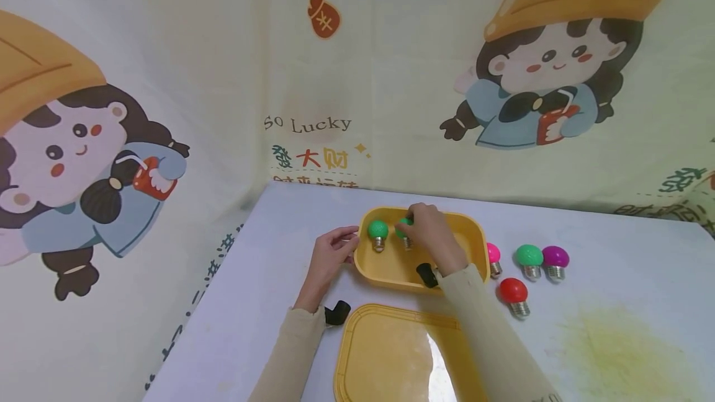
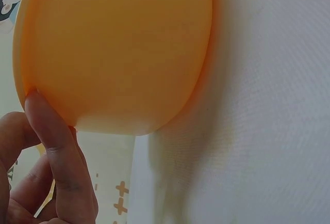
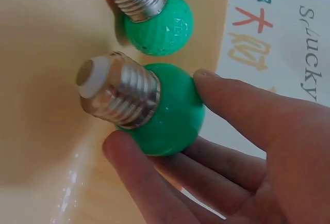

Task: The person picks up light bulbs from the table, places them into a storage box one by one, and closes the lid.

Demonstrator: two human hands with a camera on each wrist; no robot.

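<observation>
Green bulb inside the left part of a yellow tray, globe toward the far side, metal screw base toward the near; whether it touches the tray floor, cannot tell. Right hand pinches it by the globe, thumb and fingers drawn in around it. Second green bulb just left in the same tray, loose, base also toward the near side. Left hand at the tray's left end, fingers loosely bent, fingertips touching the rim. Right of the tray, on the white table: pink bulb close by the tray wall and partly hidden by it; red bulb nearer, tilted; farther right, a third green bulb and a purple bulb side by side. Near side of the tray: flat yellow lid, glare on it, right portion under the right sleeve. Yellowish stain on the table, near right. Far side: pale backdrop cloth, cartoon figures, lettering "So Lucky".
</observation>
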